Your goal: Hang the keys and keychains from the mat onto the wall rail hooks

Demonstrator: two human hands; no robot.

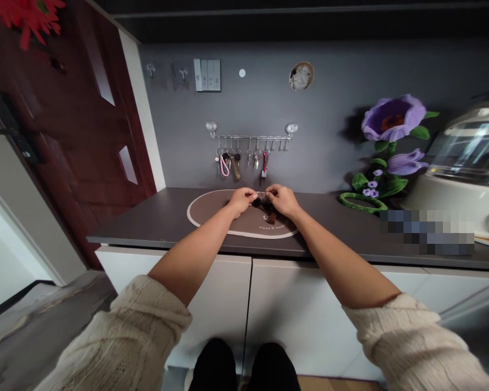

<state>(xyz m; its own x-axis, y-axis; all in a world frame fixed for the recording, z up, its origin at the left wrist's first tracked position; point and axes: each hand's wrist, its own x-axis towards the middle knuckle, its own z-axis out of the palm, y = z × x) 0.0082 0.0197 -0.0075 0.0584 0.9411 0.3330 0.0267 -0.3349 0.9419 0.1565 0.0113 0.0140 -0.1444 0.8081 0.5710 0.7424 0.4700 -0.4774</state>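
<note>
My left hand (pixel 241 200) and my right hand (pixel 282 199) meet above a brown oval mat (pixel 212 212) on the dark countertop. Both pinch a small bunch of keys (pixel 263 202) with a metal ring and a dark fob. A brown tag (pixel 271 218) hangs from the bunch onto the mat. Fingers of both hands are closed on the ring. On the wall right behind, a metal hook rail (pixel 250 137) carries several key sets, one with a pink loop, one with a red tag.
A dark red door (pixel 65 125) stands at the left. Purple artificial flowers (pixel 391 141) and a white glass-lidded appliance (pixel 460 174) sit at the right of the counter (pixel 146 222). White cabinet doors (pixel 285 309) are below. Switches (pixel 207 75) are on the grey wall.
</note>
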